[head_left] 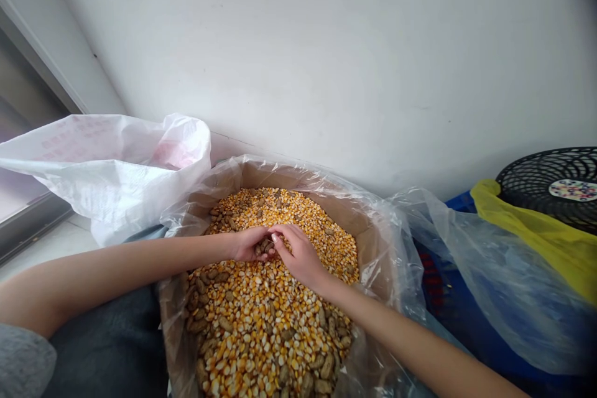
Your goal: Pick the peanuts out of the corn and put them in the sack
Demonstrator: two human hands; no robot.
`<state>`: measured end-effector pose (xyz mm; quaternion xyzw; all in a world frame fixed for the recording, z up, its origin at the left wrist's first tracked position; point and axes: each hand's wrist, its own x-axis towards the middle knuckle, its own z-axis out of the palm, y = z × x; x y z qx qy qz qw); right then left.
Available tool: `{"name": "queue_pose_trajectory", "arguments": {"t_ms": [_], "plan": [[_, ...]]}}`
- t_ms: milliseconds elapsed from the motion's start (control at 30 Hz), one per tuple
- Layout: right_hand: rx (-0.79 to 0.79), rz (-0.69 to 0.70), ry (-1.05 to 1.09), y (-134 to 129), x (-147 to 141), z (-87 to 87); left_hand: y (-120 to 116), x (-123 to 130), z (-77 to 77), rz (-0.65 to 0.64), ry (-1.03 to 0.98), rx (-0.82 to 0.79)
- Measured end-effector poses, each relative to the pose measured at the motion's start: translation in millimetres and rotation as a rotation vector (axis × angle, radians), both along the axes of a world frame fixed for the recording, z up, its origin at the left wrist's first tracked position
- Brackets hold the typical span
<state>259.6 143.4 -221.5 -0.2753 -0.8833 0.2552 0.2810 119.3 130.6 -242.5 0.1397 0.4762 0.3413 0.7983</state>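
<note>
My cupped left hand (252, 244) holds a few brown, rough-shelled peanuts (263, 247); my right hand (301, 256) bends over them, fingertips touching the left's; yellow and white corn kernels (265, 305), with more peanuts among them, lie below both hands in a brown cardboard box (368, 230) lined with clear plastic; a white woven sack (135, 180) stands left, against a pale wall (317, 62).
</note>
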Motion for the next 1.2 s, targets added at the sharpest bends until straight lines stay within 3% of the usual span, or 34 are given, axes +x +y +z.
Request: {"name": "queue_pose_trajectory", "arguments": {"t_ms": [100,200,333,467,667,833,900,1033,1100,1200], "plan": [[0.039,0.101,0.020,0.9,3.8,5.2,0.5,-0.7,2.8,-0.040,-0.018,-0.031],[0.133,0.321,-0.075,-6.1,4.8,8.6,-0.5,-1.4,6.8,-0.050,0.032,-0.062],[0.357,0.588,-0.228,-33.5,-2.5,7.9,-2.3,-2.5,7.1,-0.124,0.090,-0.094],[0.507,0.758,-0.289,-61.7,-10.3,2.2,-3.1,-3.3,4.6,-0.092,0.084,-0.082],[0.550,0.684,-0.347,-71.6,-11.7,-9.9,-2.5,-3.0,3.8,-0.068,0.044,-0.083],[0.580,0.608,-0.235,-56.5,-12.7,2.2,-3.1,-0.9,8.7,-0.034,0.032,-0.107],[0.521,0.503,-0.162,-43.6,-11.3,8.9,-3.5,0.0,9.6,-0.044,0.026,-0.107],[0.253,0.218,-0.103,-14.5,-3.0,10.0,-2.9,0.9,7.5,-0.062,-0.002,-0.033],[0.178,0.163,-0.111,-4.0,1.8,4.2,-2.3,1.1,6.5,-0.021,0.010,-0.017],[0.185,0.165,-0.117,3.3,6.2,-5.4,-1.9,1.3,6.9,-0.009,0.041,-0.036]]}}
